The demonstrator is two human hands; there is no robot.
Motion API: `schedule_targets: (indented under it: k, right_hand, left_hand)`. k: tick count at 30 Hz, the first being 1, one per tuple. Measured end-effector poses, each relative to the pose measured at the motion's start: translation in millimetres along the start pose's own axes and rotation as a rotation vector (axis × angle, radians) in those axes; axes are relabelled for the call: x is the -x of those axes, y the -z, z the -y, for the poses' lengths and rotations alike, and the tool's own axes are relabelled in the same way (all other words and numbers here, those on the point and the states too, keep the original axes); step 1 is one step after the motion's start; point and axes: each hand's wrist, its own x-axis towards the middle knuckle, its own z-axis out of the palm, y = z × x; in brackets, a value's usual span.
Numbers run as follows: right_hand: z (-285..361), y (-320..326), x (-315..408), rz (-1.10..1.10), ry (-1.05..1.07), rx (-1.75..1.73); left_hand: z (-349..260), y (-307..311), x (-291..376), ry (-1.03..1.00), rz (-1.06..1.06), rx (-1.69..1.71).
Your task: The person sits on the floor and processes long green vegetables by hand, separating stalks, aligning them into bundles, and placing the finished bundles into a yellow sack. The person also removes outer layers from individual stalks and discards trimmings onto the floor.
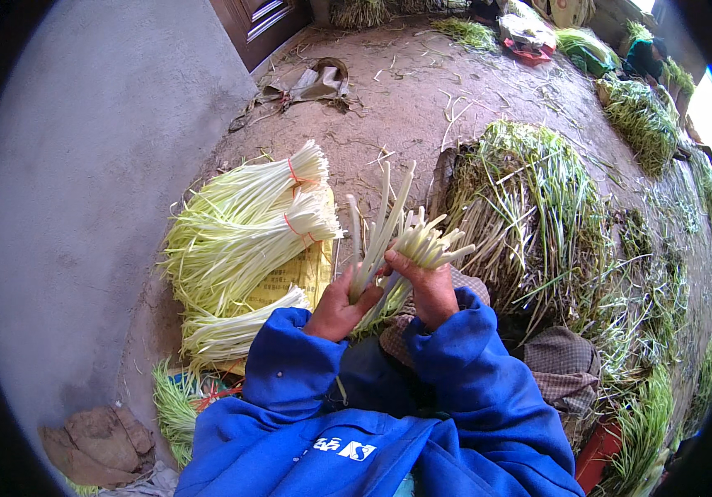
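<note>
My left hand (342,305) holds a few long white stalks (386,227), their thick ends pointing up and away from me. Close against it, my right hand (427,284) grips a thicker bunch of pale stalks (432,241), root ends fanned out to the right. The leafy ends hang down between my wrists, partly hidden by the hands. To the left lie an upper bundle (263,177) and a lower bundle (256,239) of blanched white-and-yellow stalks, each tied with red bands. Nearer me rests a smaller pile (241,329) of the same stalks; a yellow printed sack (314,273) shows under them.
A big heap of untrimmed green stalks (530,199) stands at right. Red strips (219,395) lie near my left elbow, brown cloth (104,441) further left. A grey wall (101,136) bounds the left side. Another person (641,61) is at the back right among more heaps.
</note>
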Motion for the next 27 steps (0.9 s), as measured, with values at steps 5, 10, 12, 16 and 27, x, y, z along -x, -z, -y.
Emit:
schedule_targets:
  k: [5,10,12,16,27]
  right_hand:
    - [0,6,-3,0.017,-0.012,0.057]
    - [0,9,-3,-0.004,-0.023,-0.036]
    - [3,15,-4,-0.038,-0.009,-0.081]
    - [10,28,-8,-0.056,0.095,-0.127]
    - [9,20,-1,-0.088,0.068,-0.122]
  left_hand:
    - [-8,1,3,0.237,-0.078,0.55]
    - [-6,-3,5,0.209,-0.088,0.37]
    - [-3,-3,8,0.181,-0.011,0.364]
    - [4,-9,13,0.177,0.07,0.39]
    - [8,-19,10,0.071,0.013,-0.074]
